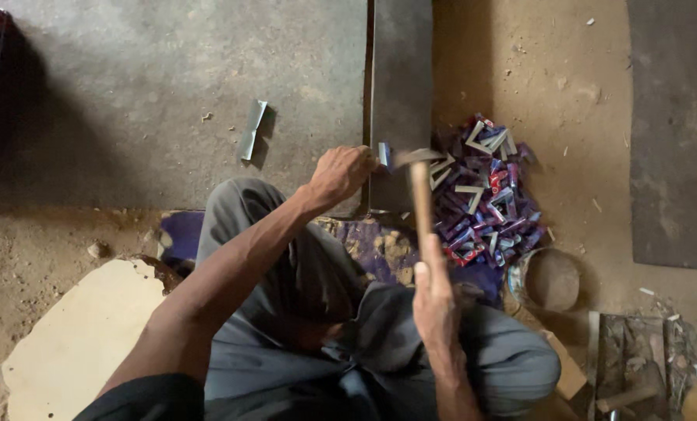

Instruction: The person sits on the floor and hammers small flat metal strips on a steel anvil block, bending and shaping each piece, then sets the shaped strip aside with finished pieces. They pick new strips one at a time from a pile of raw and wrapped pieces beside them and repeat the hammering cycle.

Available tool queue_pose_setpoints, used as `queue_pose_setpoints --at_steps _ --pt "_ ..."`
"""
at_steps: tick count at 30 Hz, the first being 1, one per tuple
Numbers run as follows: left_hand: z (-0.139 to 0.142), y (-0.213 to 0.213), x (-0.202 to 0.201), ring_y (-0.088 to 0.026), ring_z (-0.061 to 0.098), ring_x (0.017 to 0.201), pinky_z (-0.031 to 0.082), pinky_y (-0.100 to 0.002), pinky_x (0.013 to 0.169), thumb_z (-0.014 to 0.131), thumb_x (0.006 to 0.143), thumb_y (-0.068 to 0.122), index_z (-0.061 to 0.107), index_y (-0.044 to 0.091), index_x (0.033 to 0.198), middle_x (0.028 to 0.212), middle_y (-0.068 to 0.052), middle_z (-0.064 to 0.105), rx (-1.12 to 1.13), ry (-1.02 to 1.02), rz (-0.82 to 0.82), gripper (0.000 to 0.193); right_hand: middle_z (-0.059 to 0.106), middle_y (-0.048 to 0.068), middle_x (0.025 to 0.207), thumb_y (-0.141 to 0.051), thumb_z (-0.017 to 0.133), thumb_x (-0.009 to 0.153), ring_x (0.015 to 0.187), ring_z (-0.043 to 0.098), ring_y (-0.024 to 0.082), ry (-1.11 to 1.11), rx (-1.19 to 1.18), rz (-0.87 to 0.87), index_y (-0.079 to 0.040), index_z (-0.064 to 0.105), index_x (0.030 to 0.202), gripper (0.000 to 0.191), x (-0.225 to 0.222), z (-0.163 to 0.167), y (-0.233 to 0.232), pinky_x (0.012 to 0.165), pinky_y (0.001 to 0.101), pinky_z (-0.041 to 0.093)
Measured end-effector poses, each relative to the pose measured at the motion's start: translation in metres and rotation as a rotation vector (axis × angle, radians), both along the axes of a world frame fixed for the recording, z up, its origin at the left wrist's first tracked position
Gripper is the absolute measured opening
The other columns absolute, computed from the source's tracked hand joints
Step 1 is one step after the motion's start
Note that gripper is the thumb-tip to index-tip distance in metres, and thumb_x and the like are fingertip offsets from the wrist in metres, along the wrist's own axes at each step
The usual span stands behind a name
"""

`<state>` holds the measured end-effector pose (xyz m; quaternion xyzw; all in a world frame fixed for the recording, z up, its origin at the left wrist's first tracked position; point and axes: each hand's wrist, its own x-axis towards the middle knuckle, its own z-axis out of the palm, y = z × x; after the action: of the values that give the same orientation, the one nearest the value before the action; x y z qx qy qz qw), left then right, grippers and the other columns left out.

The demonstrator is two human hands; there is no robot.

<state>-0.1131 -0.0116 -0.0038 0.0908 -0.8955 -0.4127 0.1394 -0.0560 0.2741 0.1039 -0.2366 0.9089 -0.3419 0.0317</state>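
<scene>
The left hand (341, 173) is clamped on a small bent metal strip (384, 154), pressing it against the edge of a long steel bar (401, 86) that runs toward twelve o'clock. The right hand (434, 300), at five o'clock from the left, is closed around a wooden-handled hammer (420, 191), its blurred head just over the strip. At three o'clock lies a heap of folded coloured metal pieces (485, 199); another bent strip (252, 129) lies at ten o'clock.

Left hand (339, 173) pinched forward, right hand (434, 300) apparently fisted, raised
</scene>
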Motion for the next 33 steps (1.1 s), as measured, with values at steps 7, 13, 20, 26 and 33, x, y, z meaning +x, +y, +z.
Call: queue_pose_setpoints --at_steps 7,13,20,26,33 --pt "0.016 -0.002 0.014 -0.042 0.067 0.082 0.051 -0.051 0.069 0.063 0.094 0.030 0.065 0.002 0.094 0.090 -0.020 0.068 0.029 0.036 -0.113 0.028 0.062 0.020 0.140 -0.016 0.055 0.102 0.122 0.064 0.037 -0.083 0.097 -0.034 -0.015 0.047 0.154 0.053 -0.003 -0.022 0.005 0.094 0.0411 0.053" --pt "0.020 0.002 -0.001 -0.050 0.059 0.073 0.046 -0.058 0.060 0.050 0.104 0.052 0.075 0.007 0.095 0.078 -0.029 0.060 0.521 -0.271 0.085 0.052 0.058 0.023 0.147 -0.013 0.054 0.104 0.132 0.059 0.035 -0.020 -0.103 0.040 -0.003 0.047 0.152 0.049 -0.005 -0.033 0.014 0.106 0.0424 0.047" --pt "0.000 -0.011 -0.031 -0.046 0.068 0.067 0.052 -0.058 0.060 0.051 0.095 0.058 0.068 -0.006 0.070 0.068 -0.028 0.065 0.057 -0.275 0.263 0.071 0.065 0.020 0.133 -0.010 0.056 0.104 0.118 0.067 0.036 0.255 -0.030 0.059 -0.001 0.052 0.149 0.046 0.003 -0.010 0.021 0.099 0.0424 0.054" --pt "0.001 -0.008 -0.033 -0.050 0.068 0.075 0.053 -0.059 0.068 0.050 0.096 0.059 0.070 -0.004 0.076 0.074 -0.031 0.067 0.046 -0.283 0.234 0.070 0.065 0.023 0.112 -0.011 0.062 0.100 0.098 0.068 0.038 0.009 0.267 0.011 -0.010 0.056 0.149 0.049 0.003 -0.009 -0.001 0.081 0.0465 0.054" --pt "-0.008 -0.015 -0.027 -0.051 0.069 0.080 0.054 -0.058 0.070 0.050 0.096 0.060 0.069 -0.006 0.076 0.079 -0.032 0.067 0.034 -0.302 0.212 0.072 0.066 0.024 0.123 -0.010 0.058 0.105 0.109 0.066 0.040 0.260 0.054 0.074 -0.003 0.052 0.150 0.046 -0.012 -0.016 -0.008 0.093 0.0450 0.053"
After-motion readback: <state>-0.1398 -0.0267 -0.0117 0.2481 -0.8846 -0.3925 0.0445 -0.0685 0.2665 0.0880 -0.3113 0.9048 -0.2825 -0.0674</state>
